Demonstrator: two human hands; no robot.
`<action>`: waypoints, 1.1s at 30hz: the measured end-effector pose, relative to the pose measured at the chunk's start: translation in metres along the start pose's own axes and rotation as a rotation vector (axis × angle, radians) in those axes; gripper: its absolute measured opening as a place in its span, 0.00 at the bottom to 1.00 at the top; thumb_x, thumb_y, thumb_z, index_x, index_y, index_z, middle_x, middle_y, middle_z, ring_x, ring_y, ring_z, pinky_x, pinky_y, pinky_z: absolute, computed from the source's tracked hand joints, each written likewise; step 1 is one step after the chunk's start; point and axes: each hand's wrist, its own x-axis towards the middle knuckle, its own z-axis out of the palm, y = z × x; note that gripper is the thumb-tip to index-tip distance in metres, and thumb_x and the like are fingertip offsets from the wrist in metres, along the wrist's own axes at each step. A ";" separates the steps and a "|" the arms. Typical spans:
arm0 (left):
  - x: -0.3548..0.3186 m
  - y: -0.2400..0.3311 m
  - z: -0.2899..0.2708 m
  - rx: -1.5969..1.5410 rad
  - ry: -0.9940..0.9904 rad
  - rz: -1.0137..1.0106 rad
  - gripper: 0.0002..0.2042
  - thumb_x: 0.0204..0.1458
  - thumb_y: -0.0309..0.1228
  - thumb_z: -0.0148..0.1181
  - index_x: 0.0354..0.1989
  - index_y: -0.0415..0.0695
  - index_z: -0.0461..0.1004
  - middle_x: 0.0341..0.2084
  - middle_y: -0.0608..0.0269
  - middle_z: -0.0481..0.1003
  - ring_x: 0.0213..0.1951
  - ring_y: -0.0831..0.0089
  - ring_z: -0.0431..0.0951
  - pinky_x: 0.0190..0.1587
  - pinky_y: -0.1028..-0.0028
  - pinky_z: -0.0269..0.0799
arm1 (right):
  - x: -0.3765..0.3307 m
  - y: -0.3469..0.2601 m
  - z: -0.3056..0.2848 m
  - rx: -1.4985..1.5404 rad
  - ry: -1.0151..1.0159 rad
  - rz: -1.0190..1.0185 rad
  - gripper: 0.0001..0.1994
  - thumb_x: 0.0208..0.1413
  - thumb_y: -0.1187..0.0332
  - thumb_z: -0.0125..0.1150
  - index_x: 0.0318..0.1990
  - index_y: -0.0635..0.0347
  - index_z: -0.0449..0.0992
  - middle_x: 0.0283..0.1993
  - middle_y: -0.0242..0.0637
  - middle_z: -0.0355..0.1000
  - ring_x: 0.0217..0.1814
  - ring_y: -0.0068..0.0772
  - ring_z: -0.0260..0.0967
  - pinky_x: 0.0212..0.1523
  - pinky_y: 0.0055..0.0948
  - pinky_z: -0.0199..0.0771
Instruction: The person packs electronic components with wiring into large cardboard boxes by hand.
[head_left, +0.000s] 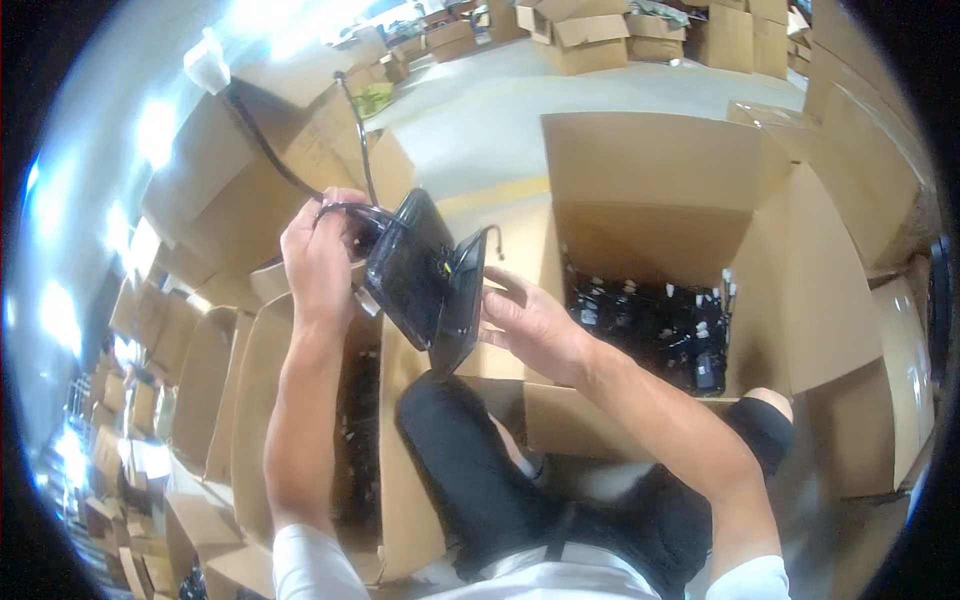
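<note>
1. Left hand (318, 262): raised in front of the person, fingers clenched around the upper left edge of a black panel (408, 268) and the black cable (345, 208) that leaves it. The cable runs up and away past the cardboard stack (290, 150) at upper left.

2. Black panel: a flat, glossy, rounded-rectangular part, held tilted in mid-air between the two hands, above the person's knees. Its broad face points toward the camera.

3. Second black part (462, 300): a thinner, dark plate seen nearly edge-on, touching the right side of the black panel. A short thin wire (492, 236) curls from its upper end. Whether the two parts are joined or only pressed together cannot be told.

4. Right hand (530, 320): positioned just right of the second black part, fingers extended and pressed against its back face, thumb toward its edge. The grip is a flat supporting hold, not a closed fist.

5. Open carton (660, 180): stands directly ahead on the right, flaps up, touching the person's right knee area. It contains a layer of small black components (660, 325) with white tabs.

6. Left carton (260, 400): a tall open box beside the left forearm, with dark parts visible inside; details are too dim to tell.

7. Person: seated, dark trousers (470, 470), white short sleeves.

8. Background: further cardboard boxes (600, 40) on a pale floor.
</note>
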 end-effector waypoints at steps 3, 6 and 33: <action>-0.003 -0.013 0.047 -0.302 0.030 -0.166 0.11 0.63 0.29 0.50 0.38 0.34 0.78 0.27 0.62 0.76 0.28 0.75 0.74 0.34 0.76 0.70 | -0.018 -0.016 -0.021 0.188 -0.029 0.042 0.45 0.55 0.49 0.71 0.70 0.67 0.55 0.65 0.46 0.67 0.64 0.35 0.69 0.61 0.35 0.73; -0.009 -0.031 0.091 -0.339 -0.034 -0.238 0.11 0.62 0.29 0.50 0.38 0.32 0.77 0.30 0.57 0.77 0.30 0.71 0.77 0.35 0.73 0.73 | -0.028 -0.020 -0.047 0.289 0.061 -0.056 0.33 0.58 0.52 0.69 0.63 0.62 0.64 0.58 0.37 0.74 0.55 0.32 0.75 0.59 0.35 0.76; -0.084 -0.180 0.246 -0.717 -0.597 -1.045 0.16 0.63 0.50 0.50 0.45 0.54 0.78 0.38 0.67 0.82 0.37 0.70 0.84 0.33 0.72 0.83 | -0.084 -0.068 -0.102 -2.182 0.356 -0.322 0.43 0.45 0.60 0.74 0.66 0.73 0.59 0.62 0.56 0.67 0.54 0.48 0.69 0.52 0.42 0.75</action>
